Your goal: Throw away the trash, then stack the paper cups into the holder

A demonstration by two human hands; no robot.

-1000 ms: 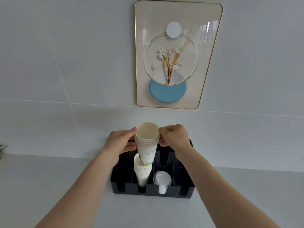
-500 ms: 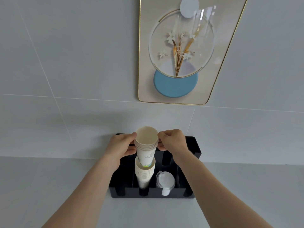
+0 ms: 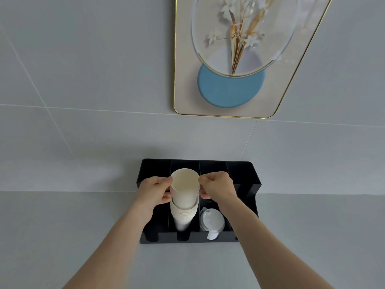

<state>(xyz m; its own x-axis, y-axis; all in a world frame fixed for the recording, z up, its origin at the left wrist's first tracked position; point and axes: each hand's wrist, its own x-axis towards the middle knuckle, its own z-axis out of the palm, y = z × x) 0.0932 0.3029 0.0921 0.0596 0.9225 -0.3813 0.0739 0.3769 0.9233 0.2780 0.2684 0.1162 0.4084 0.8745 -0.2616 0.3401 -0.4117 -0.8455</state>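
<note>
Both hands — left hand (image 3: 155, 192) and right hand (image 3: 216, 187) — pinch the light, easily crushed paper cups (image 3: 184, 188) at their stiffer rims, apparently nesting them into the holder (image 3: 245, 178) stack.

Both hands, left hand (image 3: 155, 190) and right hand (image 3: 216, 187), pinch a nested bunch of cream paper cups (image 3: 184, 187) sitting in the taller cup stack (image 3: 183, 213) inside the black plastic compartment holder (image 3: 248, 184), white plastic lids (image 3: 212, 221) one slot right.
</note>
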